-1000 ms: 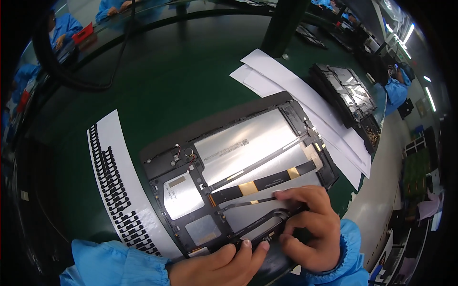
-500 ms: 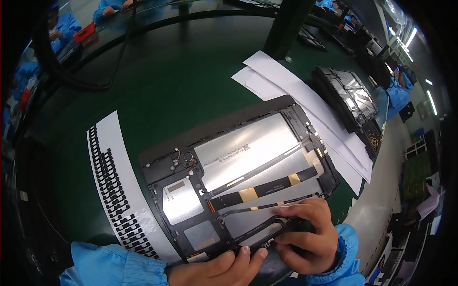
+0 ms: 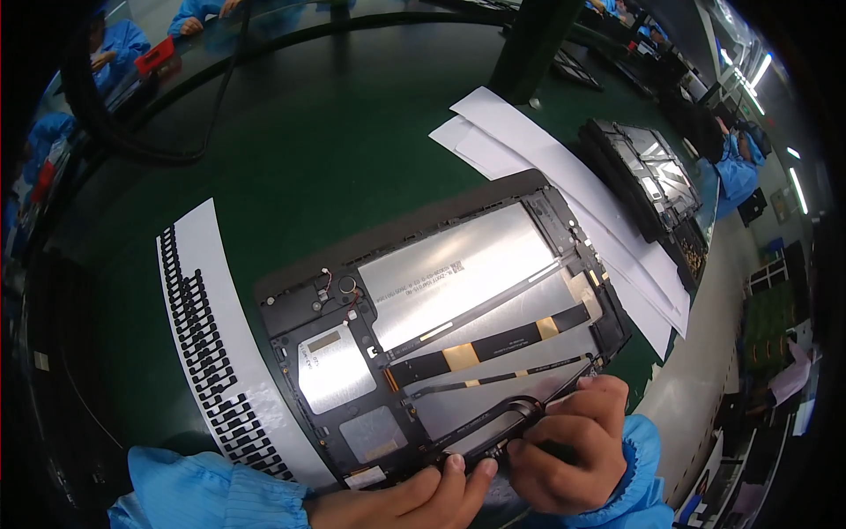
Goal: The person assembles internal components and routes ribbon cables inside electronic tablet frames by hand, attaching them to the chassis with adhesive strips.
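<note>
An opened tablet body with bare metal plates and black flat cables lies at a slant before me. My left hand is closed on its near edge, fingertips on the black rim and thumb out of sight. My right hand is at the near right corner, fingers curled in. Its upper fingertips are beside a thin black strip, and a lower fingertip touches the rim. Anything held between those fingers is hidden. A bent black cable arches just left of this hand.
On the left lies a white sheet carrying rows of small black pieces. White papers lie behind the tablet, beside a stack of similar bodies. A dark green post rises at the back. People in blue sit farther off.
My right hand's upper fingers have drawn back to the right, off the cable. The bent cable is now more exposed and arches higher. My left hand stays on the near edge.
</note>
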Tool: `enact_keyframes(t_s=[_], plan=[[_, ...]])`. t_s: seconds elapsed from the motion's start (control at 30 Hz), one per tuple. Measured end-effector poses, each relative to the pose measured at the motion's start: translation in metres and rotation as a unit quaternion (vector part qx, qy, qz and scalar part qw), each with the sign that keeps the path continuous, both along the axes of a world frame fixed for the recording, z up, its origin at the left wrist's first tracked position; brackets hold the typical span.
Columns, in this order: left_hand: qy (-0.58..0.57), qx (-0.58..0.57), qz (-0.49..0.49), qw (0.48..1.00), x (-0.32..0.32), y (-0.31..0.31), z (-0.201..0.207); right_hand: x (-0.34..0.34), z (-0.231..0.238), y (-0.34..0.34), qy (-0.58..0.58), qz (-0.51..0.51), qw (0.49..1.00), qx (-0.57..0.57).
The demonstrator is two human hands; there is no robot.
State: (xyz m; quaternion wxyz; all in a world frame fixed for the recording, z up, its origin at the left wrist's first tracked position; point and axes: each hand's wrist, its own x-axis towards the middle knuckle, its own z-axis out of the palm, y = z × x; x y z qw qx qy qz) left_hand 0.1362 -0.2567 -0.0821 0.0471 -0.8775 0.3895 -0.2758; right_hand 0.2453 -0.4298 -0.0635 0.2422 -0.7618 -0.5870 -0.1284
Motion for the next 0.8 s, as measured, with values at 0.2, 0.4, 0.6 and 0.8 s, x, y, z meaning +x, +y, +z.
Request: enact_keyframes(t_s=[0.2, 0.4, 0.6, 0.8], plan=[[0.072, -0.046, 0.032, 0.996, -0.003, -0.005, 0.017, -0.002, 0.002, 0.005, -0.033, 0.048, 0.998, -0.002], [0.071, -0.047, 0.054, 0.995, -0.007, -0.011, 0.013, -0.001, 0.002, 0.005, -0.033, 0.053, 0.998, -0.015], [0.108, -0.21, 0.046, 0.971, -0.057, 0.012, 0.04, -0.007, 0.019, -0.01, 0.044, -0.053, 0.995, 0.069], [0.153, -0.263, 0.305, 0.903, -0.068, 0.078, 0.021, 0.002, 0.047, 0.036, 0.104, -0.048, 0.993, 0.008]])
